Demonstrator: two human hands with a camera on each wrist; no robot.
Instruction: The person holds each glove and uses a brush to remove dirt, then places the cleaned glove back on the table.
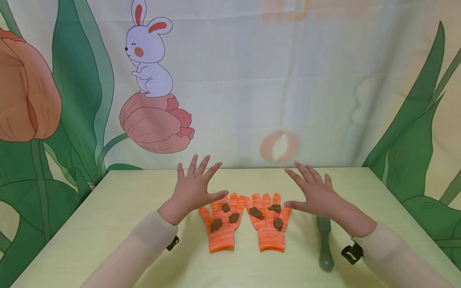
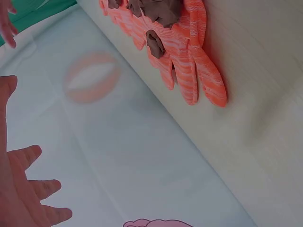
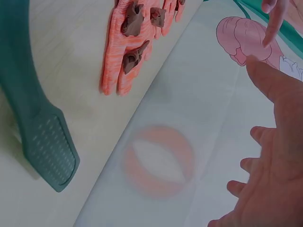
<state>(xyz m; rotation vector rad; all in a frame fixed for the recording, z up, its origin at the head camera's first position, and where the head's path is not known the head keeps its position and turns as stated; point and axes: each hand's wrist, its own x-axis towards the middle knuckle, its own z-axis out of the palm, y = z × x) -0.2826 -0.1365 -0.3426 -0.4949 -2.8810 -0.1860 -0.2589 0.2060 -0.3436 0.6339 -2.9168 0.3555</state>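
- Left hand: left of centre in the head view, fingers spread wide, thumb overlapping the upper edge of the left-hand glove.
- Right hand: right of centre, fingers also wide – thumb tip by the edge of the right-hand glove.
- Both orange gloves lie flat at lower centre, side by side, brown lumps on each.
- Green brush: lower right, on the pale table, partly behind the right hand.

Head view: green brush hidden at its 12 o'clock end. Orange lettering, 1 o'clock: blurred, edge-cropped.
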